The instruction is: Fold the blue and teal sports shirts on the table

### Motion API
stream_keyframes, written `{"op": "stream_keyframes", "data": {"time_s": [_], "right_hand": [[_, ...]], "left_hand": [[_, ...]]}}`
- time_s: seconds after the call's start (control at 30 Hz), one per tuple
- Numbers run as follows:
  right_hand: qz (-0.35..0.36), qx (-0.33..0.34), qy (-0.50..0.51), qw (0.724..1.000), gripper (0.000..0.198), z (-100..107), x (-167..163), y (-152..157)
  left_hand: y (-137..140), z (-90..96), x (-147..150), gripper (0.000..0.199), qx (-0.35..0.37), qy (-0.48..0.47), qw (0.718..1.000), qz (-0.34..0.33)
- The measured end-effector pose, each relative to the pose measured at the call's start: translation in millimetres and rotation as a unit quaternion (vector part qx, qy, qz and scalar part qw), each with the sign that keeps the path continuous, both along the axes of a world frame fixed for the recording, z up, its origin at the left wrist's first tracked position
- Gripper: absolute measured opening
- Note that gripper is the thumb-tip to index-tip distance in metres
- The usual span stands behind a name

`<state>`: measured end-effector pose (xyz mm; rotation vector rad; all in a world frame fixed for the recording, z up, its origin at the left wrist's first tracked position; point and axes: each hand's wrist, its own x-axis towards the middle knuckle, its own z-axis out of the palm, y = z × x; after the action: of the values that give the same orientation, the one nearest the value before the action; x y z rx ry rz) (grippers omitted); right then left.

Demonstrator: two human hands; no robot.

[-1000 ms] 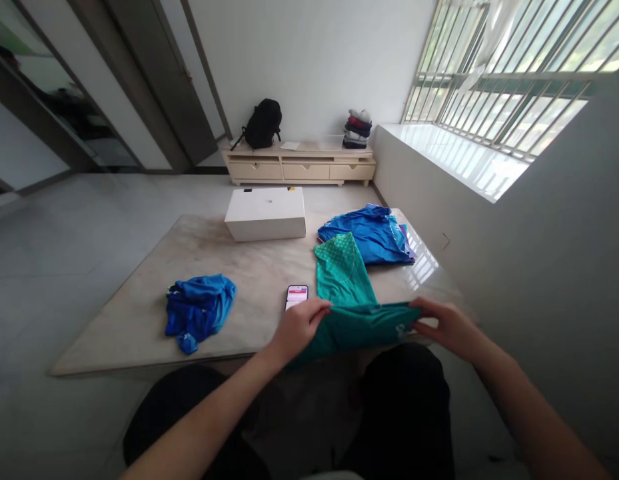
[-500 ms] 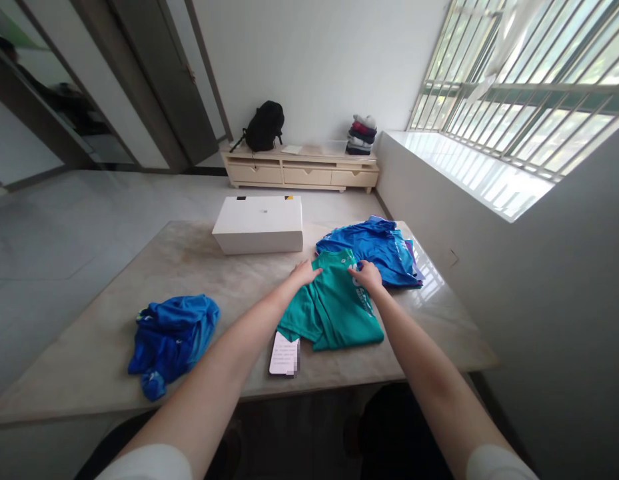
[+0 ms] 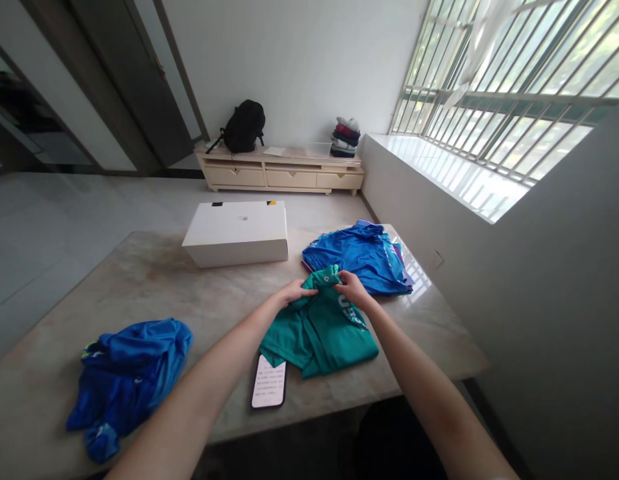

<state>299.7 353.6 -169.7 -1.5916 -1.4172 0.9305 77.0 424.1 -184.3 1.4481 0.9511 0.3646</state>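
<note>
A green garment with white lettering (image 3: 334, 333) lies partly folded on the table, its far edge lifted and curled over. My left hand (image 3: 294, 292) grips that far edge on the left side, thumb on top. On the right, my right hand (image 3: 351, 288) pinches the same edge near the lettering. Just beyond the garment sits a stack of blue clothes (image 3: 359, 257), with purple cloth showing beneath. A phone with a lit screen of text (image 3: 269, 383) lies at the near left, its top edge close under the green cloth.
A crumpled blue garment (image 3: 134, 373) lies at the table's left. Behind stands a white box (image 3: 236, 233) on the marble-look table (image 3: 154, 280). Against the wall, a low cabinet (image 3: 289, 177) carries a black backpack (image 3: 244, 127) and a clothes stack (image 3: 345, 138). A barred window is at right.
The green garment's far edge, flat before, is now raised and folded toward me by both hands. The view has shifted, so the table's things sit lower and further left.
</note>
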Motion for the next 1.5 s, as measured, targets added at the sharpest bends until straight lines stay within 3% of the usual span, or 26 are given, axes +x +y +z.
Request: {"op": "stream_keyframes", "data": {"time_s": [0.13,0.27,0.37,0.43,0.53,0.6,0.7,0.83,0.93,1.0,1.1,1.27,1.37,1.5], "right_hand": [[0.028,0.04,0.083,0.995,0.029,28.2,14.5,-42.5],[0.04,0.081,0.161,0.983,0.043,70.4,48.0,-50.9],[0.021,0.157,0.19,0.969,0.057,108.9,85.3,-14.3],[-0.017,0.191,0.135,0.972,0.069,134.0,114.5,25.9],[-0.117,0.142,-0.027,0.983,0.08,157.6,155.5,89.0],[-0.182,0.096,-0.112,0.972,0.082,152.4,172.8,119.3],[-0.231,0.064,-0.183,0.953,0.082,104.1,173.4,133.3],[-0.203,-0.003,-0.254,0.946,0.069,3.9,140.0,105.0],[-0.173,-0.045,-0.289,0.941,0.066,-43.8,124.0,83.6],[-0.155,-0.052,-0.308,0.937,0.066,-52.3,124.7,77.4],[-0.129,-0.036,-0.329,0.935,0.067,-43.2,128.8,66.5],[-0.079,0.07,-0.356,0.929,0.05,-33.4,106.9,20.1],[-0.091,0.101,-0.383,0.914,0.046,-38.2,90.4,7.4],[-0.112,0.102,-0.403,0.902,0.031,-35.2,85.1,19.6]], "left_hand": [[-20.7,36.4,-17.7,0.075,-0.03,-0.049,0.996,-0.061],[-6.6,87.6,-0.5,0.061,0.055,-0.108,0.989,-0.085],[35.9,132.5,43.0,0.061,0.151,-0.137,0.976,-0.079],[70.8,161.7,80.8,0.062,0.24,-0.117,0.963,-0.042],[109.3,185.8,134.1,0.077,0.353,-0.055,0.932,0.056],[115.6,174.4,157.7,0.086,0.429,0.034,0.899,0.088],[98.2,111.0,164.1,0.073,0.499,0.183,0.847,0.023],[64.7,5.6,123.7,0.065,0.442,0.237,0.863,-0.066],[60.2,-33.7,91.1,0.062,0.431,0.232,0.867,-0.099],[66.0,-38.1,80.6,0.051,0.434,0.223,0.868,-0.095],[76.8,-29.7,78.4,0.038,0.434,0.225,0.87,-0.065],[83.6,-23.2,82.0,0.032,0.42,0.226,0.879,-0.001],[78.2,-25.2,83.8,0.032,0.419,0.212,0.883,0.023],[50.2,-20.4,82.0,0.043,0.432,0.195,0.88,0.029]]}}
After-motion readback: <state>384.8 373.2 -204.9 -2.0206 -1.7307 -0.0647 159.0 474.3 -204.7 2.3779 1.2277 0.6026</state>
